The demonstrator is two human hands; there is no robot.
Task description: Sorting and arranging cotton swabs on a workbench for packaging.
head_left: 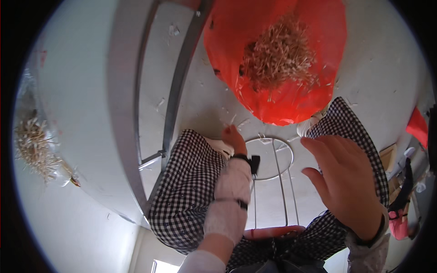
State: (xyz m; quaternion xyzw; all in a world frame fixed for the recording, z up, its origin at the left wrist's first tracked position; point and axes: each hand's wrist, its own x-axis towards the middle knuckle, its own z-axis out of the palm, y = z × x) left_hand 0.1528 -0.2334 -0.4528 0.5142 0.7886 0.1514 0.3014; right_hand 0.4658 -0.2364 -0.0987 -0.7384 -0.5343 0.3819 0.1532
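Note:
My left hand (234, 139) reaches down between my knees, fingers closed together near the floor. A thin pale sliver (233, 119) shows right at its fingertips; I cannot make out whether it is pinched or lies on the floor behind. My right hand (343, 175) is raised over my right knee, thumb apart from the fingers, holding nothing. Ahead of both hands a wide red plastic bag (277, 111) lies spread, bearing a heap of short, dry, straw-coloured pieces (277, 54).
On the left stands a pale table (82, 113) with a grey metal frame (175, 86). More straw-coloured sticks (36, 145) lie on it by clear plastic. A round metal ring with legs (292, 157) stands between my knees. Scraps litter the floor. Far right, a person in pink (398, 226) appears.

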